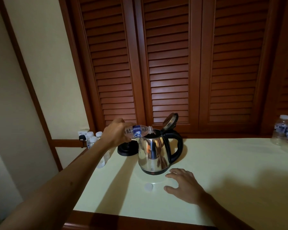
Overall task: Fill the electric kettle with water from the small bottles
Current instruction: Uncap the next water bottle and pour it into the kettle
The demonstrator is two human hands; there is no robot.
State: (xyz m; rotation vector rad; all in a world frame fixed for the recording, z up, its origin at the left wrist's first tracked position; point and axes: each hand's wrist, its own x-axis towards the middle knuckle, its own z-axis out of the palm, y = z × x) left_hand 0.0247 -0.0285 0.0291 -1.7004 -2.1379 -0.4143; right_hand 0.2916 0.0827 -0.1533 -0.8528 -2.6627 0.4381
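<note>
A steel electric kettle with a black handle stands on the pale table, its lid hinged up and open. My left hand grips a small clear bottle with a blue label, tipped on its side with its mouth over the kettle's opening. My right hand rests flat on the table just in front of the kettle, fingers spread, holding nothing. A white bottle cap lies on the table to the left of that hand.
The kettle's black base sits behind and left of the kettle. Several small capped bottles stand at the table's far left by a wall socket. More small bottles stand at the far right. Louvred wooden doors rise behind.
</note>
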